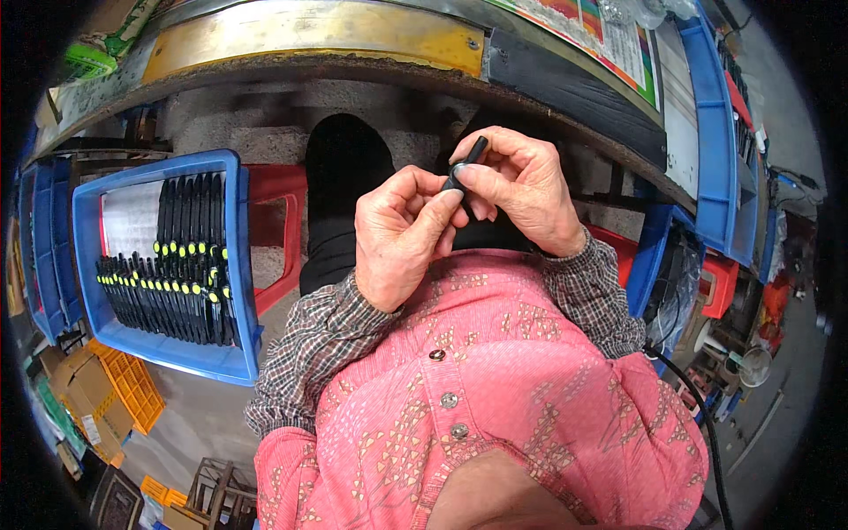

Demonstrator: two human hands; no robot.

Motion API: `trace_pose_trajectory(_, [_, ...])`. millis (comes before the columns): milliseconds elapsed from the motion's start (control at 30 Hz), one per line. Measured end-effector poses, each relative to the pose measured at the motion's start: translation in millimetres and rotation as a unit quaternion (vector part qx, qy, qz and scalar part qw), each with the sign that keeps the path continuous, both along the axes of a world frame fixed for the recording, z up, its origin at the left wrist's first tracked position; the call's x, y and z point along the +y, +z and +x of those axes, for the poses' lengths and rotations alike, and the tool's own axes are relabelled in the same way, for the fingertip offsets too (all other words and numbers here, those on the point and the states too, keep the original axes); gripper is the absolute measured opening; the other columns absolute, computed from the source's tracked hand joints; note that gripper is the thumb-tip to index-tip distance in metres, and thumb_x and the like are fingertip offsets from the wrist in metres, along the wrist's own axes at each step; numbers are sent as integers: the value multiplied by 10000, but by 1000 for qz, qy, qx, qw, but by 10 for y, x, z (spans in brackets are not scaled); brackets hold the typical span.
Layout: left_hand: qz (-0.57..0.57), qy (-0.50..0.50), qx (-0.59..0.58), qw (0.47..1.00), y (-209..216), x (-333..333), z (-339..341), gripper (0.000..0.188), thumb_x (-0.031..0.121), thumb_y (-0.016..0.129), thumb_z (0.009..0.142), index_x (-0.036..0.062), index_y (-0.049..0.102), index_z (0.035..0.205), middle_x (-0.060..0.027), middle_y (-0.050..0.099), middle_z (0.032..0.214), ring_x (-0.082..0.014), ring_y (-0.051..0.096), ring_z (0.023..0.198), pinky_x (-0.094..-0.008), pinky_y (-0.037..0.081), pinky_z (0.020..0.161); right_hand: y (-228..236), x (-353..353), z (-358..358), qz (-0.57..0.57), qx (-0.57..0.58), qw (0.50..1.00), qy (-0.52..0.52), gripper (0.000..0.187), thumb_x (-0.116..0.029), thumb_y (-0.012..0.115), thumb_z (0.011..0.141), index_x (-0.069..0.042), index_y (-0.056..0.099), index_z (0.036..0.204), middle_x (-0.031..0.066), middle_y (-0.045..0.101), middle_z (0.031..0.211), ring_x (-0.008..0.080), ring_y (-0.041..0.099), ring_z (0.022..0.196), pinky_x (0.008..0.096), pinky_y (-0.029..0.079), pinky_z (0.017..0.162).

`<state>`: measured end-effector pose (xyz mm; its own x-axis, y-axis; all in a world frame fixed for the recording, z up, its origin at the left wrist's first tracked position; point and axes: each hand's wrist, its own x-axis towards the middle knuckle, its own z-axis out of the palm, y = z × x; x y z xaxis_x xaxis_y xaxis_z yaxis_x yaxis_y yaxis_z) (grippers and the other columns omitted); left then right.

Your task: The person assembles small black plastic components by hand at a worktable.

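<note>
Above my lap, both hands meet on a small black rod-shaped part (478, 150), its upper end sticking up past the fingers. My left hand (402, 231) pinches its lower end between thumb and fingertips. My right hand (523, 184) closes thumb and fingers round the middle of it. The lower end is partly hidden by the fingers, and what kind of part it is cannot be made out. To my left a blue plastic crate (88, 256) holds rows of black slim items with yellow-green round spots (190, 208).
The worktable edge (318, 51), with a yellowish metal strip, runs across in front of me. A red stool (281, 234) stands beside the crate. More blue crates (707, 115) stand at the right, and a black cable (707, 415) hangs there. Cardboard boxes (88, 389) lie lower left.
</note>
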<state>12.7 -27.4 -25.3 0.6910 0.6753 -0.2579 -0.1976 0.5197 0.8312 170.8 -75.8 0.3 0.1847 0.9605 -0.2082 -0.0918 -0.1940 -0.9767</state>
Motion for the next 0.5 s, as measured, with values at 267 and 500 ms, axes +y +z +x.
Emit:
trace_pose_trajectory(267, [7,7,-2,1000,19,0,-3,72,54,566,907,-17,558,915,-71,631,729,-62,521,508,-172,392,438,-2,0,-25,-11,5,1000,-14,122,-98,628,867,-3,598,939,-3,587,697,29,526,535,163,411,451])
trace_pose_trajectory(500, [7,0,10,1000,22,26,-6,78,62,558,913,-16,555,917,-69,632,734,-60,526,511,-170,398,440,-18,-2,-14,-7,21,1000,-16,155,-112,645,862,3,606,958,2,594,704,28,527,540,161,412,455])
